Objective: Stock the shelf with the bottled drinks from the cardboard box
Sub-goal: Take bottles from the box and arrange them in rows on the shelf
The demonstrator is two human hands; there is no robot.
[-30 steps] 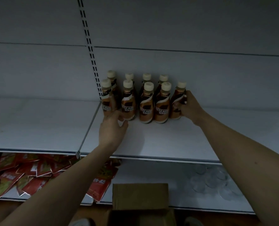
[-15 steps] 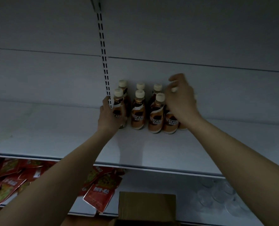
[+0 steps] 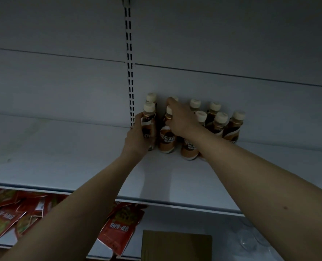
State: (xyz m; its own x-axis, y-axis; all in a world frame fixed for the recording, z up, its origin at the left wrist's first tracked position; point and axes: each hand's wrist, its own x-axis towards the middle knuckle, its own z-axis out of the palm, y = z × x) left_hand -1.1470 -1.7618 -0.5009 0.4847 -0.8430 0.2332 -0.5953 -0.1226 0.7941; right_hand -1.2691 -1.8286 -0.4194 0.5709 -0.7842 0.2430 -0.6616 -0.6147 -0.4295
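Several brown coffee bottles with cream caps stand in two rows at the back of the white shelf point(image 3: 84, 166). My left hand point(image 3: 136, 138) is wrapped around the front leftmost bottle point(image 3: 149, 125), next to the slotted upright. My right hand point(image 3: 180, 119) grips the neck of the second front bottle point(image 3: 167, 140) from above and hides the bottle behind it. The rightmost bottle point(image 3: 232, 129) stands free. A flap of the cardboard box point(image 3: 177, 245) shows at the bottom edge.
A slotted metal upright point(image 3: 129, 72) divides the shelf bays. On the lower shelf lie several red snack packets point(image 3: 11, 213) at left and some clear plastic items point(image 3: 250, 240) at right. The shelf's left bay holds nothing.
My right hand moved left from the right end of the bottles to the second front bottle's neck. My left hand stays on the leftmost bottle. The view tilted upward.
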